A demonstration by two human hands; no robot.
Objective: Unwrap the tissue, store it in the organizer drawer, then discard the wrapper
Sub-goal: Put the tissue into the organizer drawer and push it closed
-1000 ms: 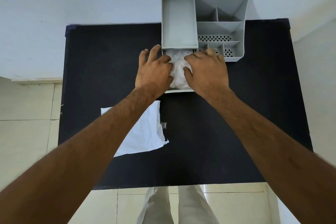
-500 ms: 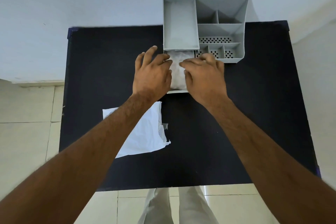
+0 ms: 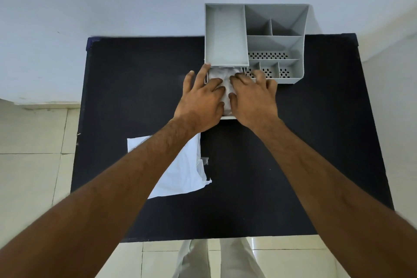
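Both hands are down on the tissue (image 3: 220, 75), which sits bunched in the pulled-out drawer (image 3: 228, 117) at the front left of the grey organizer (image 3: 225, 34). The left hand (image 3: 202, 97) lies flat, fingers spread wide, palm over the left side of the drawer; its fingertips reach the organizer's front edge. The right hand (image 3: 253, 97) mirrors it on the right side, fingers loosely splayed and pressing down, some of them resting over the perforated small compartments beside the drawer. Neither hand grips anything; they press flat on the tissue. Only a strip of white tissue shows between the two thumbs and above the knuckles.

The organizer stands at the far edge of the black worktop (image 3: 316, 142), against the wall. The white wrapper (image 3: 187, 174) lies flat on the worktop nearer the person, partly hidden beneath the left forearm, well apart from the drawer. A small clear scrap (image 3: 205, 160) lies just beside it.
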